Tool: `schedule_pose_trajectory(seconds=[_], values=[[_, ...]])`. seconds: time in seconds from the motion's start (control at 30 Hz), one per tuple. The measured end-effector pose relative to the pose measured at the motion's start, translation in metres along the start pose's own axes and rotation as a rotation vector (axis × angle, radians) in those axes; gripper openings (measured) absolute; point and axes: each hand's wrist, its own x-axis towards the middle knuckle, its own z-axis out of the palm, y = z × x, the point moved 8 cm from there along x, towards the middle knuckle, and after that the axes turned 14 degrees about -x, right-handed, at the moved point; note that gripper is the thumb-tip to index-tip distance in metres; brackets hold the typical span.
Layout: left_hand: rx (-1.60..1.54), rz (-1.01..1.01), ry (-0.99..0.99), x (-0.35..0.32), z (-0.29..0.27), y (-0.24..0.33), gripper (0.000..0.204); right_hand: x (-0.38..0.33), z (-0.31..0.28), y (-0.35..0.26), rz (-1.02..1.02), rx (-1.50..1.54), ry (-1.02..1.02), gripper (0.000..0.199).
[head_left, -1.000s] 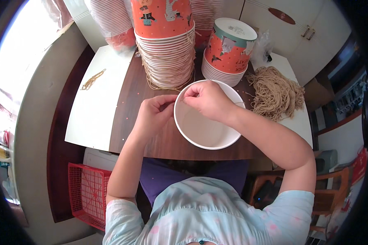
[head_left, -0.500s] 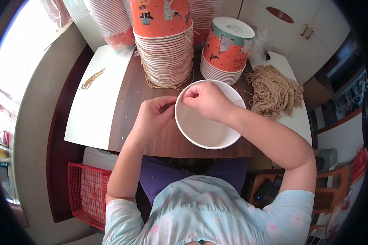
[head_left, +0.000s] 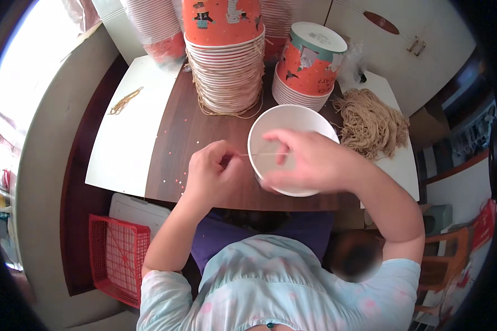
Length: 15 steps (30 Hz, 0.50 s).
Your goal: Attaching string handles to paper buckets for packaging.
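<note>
A white paper bucket point(head_left: 270, 124) stands with its mouth up near the table's front edge. To its left, my left hand point(head_left: 212, 168) is closed in a pinch on a thin beige string point(head_left: 265, 154). From those fingers the string stretches level across the bucket's left rim toward my right hand point(head_left: 317, 163). My right hand is over the mouth of the bucket, its fingers spread apart and smeared by motion. The string's far end is lost near the right fingers.
Behind stands a tall stack of orange-printed buckets point(head_left: 223, 71) with strings around the rims. An upside-down bucket stack point(head_left: 303, 74) is right of it. A heap of beige string point(head_left: 373, 124) lies at right, a few strands point(head_left: 125, 101) at left. A red basket point(head_left: 119, 259) is below.
My right hand has left the bucket's left rim, moved right and spread its fingers. The string now shows taut from my left hand. The bucket sits slightly farther right.
</note>
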Motion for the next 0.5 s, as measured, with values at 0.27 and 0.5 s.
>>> schedule_pose_trajectory(seconds=[0.27,0.5], values=[[-0.111,0.133,-0.112,-0.032,0.001,0.036,0.004,-0.041,0.016,-0.014,-0.123,-0.383,0.34,0.025],[-0.94,-0.101,-0.349,-0.027,0.03,0.016,0.012,-0.047,0.024,-0.019,-0.202,-0.356,0.606,0.017]])
